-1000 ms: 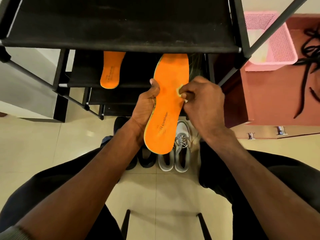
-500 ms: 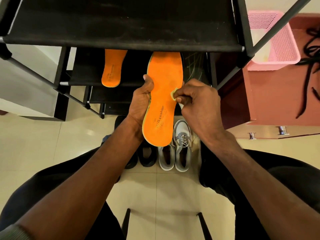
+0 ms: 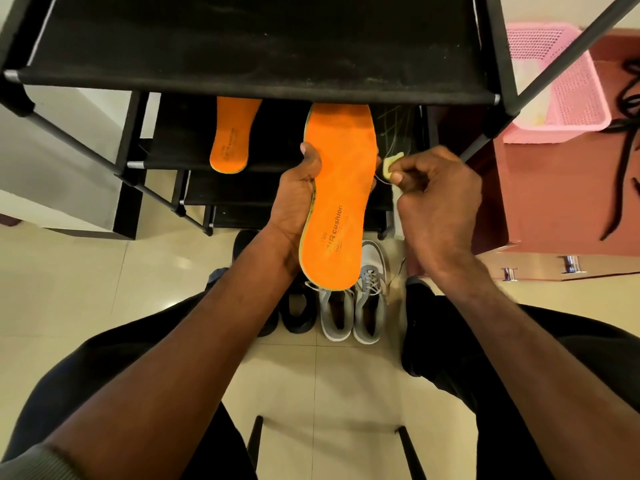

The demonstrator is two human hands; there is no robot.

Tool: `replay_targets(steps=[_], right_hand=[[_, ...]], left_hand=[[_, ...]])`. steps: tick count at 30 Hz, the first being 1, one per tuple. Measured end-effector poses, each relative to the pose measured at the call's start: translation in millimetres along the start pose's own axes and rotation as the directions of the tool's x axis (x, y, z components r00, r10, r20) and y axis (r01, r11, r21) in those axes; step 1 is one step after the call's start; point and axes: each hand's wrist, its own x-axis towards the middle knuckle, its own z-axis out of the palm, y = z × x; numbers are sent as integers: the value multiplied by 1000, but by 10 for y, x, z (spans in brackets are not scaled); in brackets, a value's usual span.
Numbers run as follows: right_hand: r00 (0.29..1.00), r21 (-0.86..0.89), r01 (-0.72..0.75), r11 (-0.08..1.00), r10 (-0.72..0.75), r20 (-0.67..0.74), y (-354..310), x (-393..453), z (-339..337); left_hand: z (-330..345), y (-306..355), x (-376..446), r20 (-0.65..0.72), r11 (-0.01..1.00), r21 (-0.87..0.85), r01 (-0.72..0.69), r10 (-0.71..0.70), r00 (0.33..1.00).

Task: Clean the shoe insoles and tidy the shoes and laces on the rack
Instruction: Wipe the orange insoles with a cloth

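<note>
The black metal-framed shoe rack with fabric shelves (image 3: 242, 43) fills the top of the view, and on its second shelf lies a second orange foam insole (image 3: 232, 136), heel toward the person. In front of the rack the left hand (image 3: 298, 199) grips the long orange foam insole printed "cushion" (image 3: 337, 199) by its left edge, thumb over the face, toe up under the top shelf. Below it a pair of grey lace-up sneakers (image 3: 353, 306) stands on the cream floor tiles.

The right hand (image 3: 436, 199) pinches a small pale yellow wiping pad (image 3: 390, 164) between thumb and fingertips. The pad sits just beside the held insole's right edge, apparently off its face.

To wipe well, I would judge it best to brace the insole firmly from behind, bring the pad onto the face, and stroke lengthwise from toe to heel with overlapping passes, including the edges.
</note>
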Motion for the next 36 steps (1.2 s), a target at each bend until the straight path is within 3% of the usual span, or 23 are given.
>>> replay_targets(steps=[5, 8, 12, 16, 19, 22, 25, 28, 30, 33, 36], right_hand=[[985, -32, 112, 993, -106, 137, -31, -79, 109], [980, -18, 154, 988, -151, 130, -42, -149, 132], [931, -49, 332, 942, -318, 179, -112, -223, 143], [881, 90, 371, 924, -381, 281, -252, -381, 227], [894, -50, 373, 926, -345, 285, -174, -293, 167], [948, -203, 265, 943, -217, 233, -64, -159, 94], [924, -11, 293, 956, -281, 258, -117, -231, 126], [883, 233, 285, 930, -349, 313, -276, -417, 196], [854, 290, 316, 904, -404, 329, -337, -463, 218], [857, 179, 371, 911, -410, 312, -317, -439, 219], [923, -66, 327, 943, -303, 237, -161, -302, 177]], left_hand=[[-19, -29, 17, -22, 999, 41, -20, 21, 1000], [-16, -49, -14, 27, 1000, -3, 10, -10, 1000], [-20, -110, 7, 75, 996, -82, 32, -25, 997], [-96, -211, 55, 193, 968, -203, 147, -108, 975], [-75, -222, 52, 102, 983, -139, 117, -104, 989], [2, -243, 52, 36, 998, -49, 36, -34, 999], [13, -227, 34, 76, 989, -127, 75, -66, 995], [-88, -222, 18, 210, 956, -266, 125, -69, 975], [-180, -240, 62, 240, 938, -305, 163, -90, 967], [-167, -221, 47, 195, 936, -306, 173, -116, 974], [-24, -239, 8, 127, 962, -241, 132, -103, 986]])
